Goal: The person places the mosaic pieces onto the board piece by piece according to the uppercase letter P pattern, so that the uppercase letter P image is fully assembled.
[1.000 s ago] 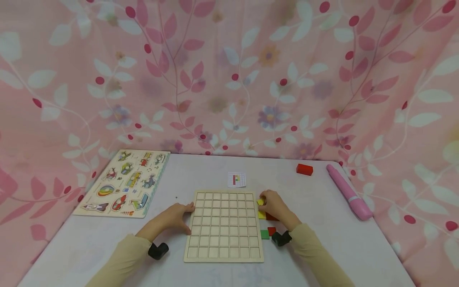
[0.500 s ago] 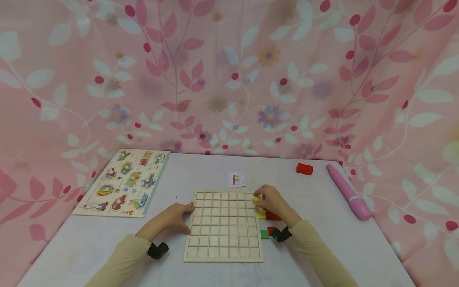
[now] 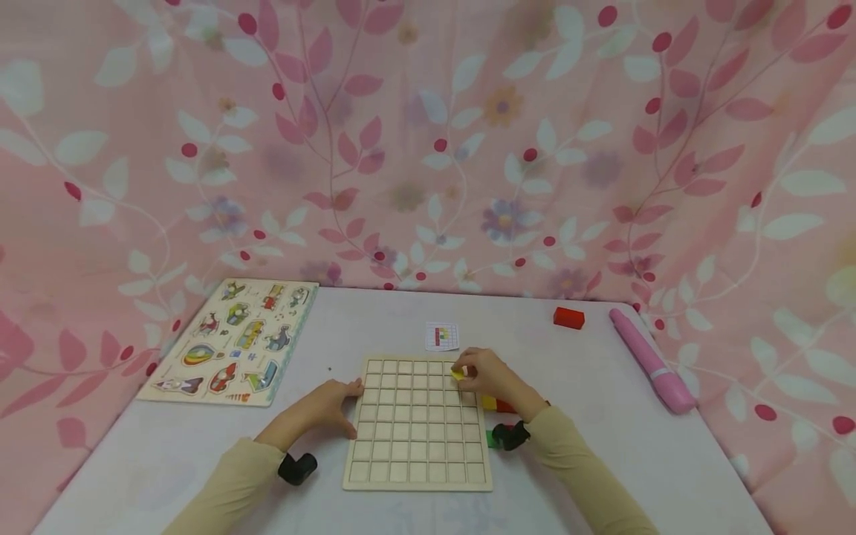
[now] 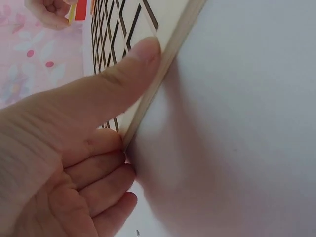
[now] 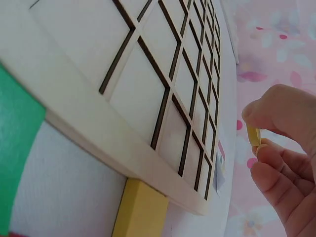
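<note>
A pale wooden grid board (image 3: 417,427) lies on the table between the two hands. My left hand (image 3: 329,407) rests at its left edge, thumb and fingers spread apart along the rim. The left wrist view shows the thumb (image 4: 145,49) touching the board's edge, with the other fingers bent beside it. Over the board's upper right cells, my right hand (image 3: 487,371) pinches a small yellow tile (image 3: 458,375) between thumb and fingers. The right wrist view has this tile (image 5: 254,134) held on edge, above the grid.
Beside the board's right edge lie a yellow block (image 5: 140,210), a green piece (image 5: 17,143) and red pieces, partly hidden by the right arm. A patterned card (image 3: 442,336) lies behind the board. Farther out are a red block (image 3: 568,318), pink marker-like tube (image 3: 650,358) and picture puzzle (image 3: 230,342).
My right hand has carried the yellow tile leftward, from beside the board's right edge to over its upper right cells. The left hand keeps its place.
</note>
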The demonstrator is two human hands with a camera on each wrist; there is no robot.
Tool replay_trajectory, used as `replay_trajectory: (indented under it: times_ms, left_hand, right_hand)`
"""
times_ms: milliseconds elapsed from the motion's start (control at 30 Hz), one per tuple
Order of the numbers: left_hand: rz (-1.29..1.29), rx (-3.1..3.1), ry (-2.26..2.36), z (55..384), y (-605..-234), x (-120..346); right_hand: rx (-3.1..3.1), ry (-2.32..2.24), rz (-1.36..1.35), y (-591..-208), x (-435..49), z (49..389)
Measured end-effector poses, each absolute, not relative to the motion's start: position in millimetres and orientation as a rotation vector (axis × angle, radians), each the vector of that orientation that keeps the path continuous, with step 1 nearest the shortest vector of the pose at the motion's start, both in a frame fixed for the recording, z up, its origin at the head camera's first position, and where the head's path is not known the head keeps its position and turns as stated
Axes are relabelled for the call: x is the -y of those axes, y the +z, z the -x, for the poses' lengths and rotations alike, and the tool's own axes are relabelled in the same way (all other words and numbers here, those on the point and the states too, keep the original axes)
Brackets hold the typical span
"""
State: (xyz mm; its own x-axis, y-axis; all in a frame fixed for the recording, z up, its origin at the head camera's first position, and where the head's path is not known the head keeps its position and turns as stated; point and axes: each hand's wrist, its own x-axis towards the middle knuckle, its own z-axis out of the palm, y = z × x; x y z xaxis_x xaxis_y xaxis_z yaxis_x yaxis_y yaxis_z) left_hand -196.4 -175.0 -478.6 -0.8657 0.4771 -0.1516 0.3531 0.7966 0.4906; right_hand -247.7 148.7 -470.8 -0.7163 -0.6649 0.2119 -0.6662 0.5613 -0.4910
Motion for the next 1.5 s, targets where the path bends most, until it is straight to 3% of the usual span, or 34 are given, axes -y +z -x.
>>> replay_trajectory:
  times_ms: [1067,1500]
  left_hand:
    - [-0.581,-2.702,0.645,194.1,-472.5,166.2]
    - [-0.560,-2.730,0.636,194.4,-472.2,166.8]
  right_hand:
    - [2.869,0.830,-1.307,-486.6,-112.3,251.4]
    - [2.884,0.880,-1.171,-487.2,-105.7,254.0]
